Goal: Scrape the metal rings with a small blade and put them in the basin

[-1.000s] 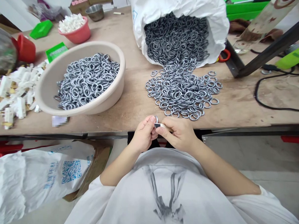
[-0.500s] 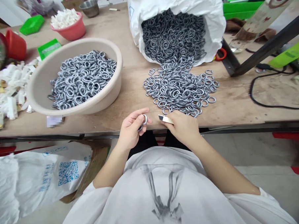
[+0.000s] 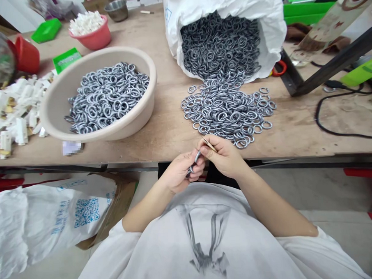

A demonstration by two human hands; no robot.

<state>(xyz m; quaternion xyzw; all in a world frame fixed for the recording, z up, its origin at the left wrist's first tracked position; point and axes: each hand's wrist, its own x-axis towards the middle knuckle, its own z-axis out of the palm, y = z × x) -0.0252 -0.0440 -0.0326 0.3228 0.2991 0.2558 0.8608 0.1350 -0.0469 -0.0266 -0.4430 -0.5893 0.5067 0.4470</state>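
My left hand (image 3: 185, 168) is closed around grey metallic-looking rings (image 3: 197, 156), one upright at the fingertips and at least one more lower in the fingers. My right hand (image 3: 225, 156) grips a small cream-handled blade (image 3: 209, 145), seen nearly edge-on. Its fingertips meet those of my left hand at the upper ring, in front of the table edge. Just beyond my right hand lies a loose pile of the same rings (image 3: 228, 109). It spills from a white sack (image 3: 274, 37) lying on its side. Left of my hands stands a beige basin (image 3: 146, 112) holding many rings.
White plastic pieces (image 3: 21, 109) lie scattered at the left. Behind the basin are a red bowl (image 3: 97, 41) of white parts, green trays (image 3: 67, 60) and a metal bowl (image 3: 117, 11). At right are a black metal bar (image 3: 333, 63), a cable (image 3: 336, 131) and red-handled scissors (image 3: 281, 68).
My left hand has moved right and slightly down, bringing its rings against my right hand. The blade has turned from showing its flat side to nearly edge-on. The view has shifted slightly.
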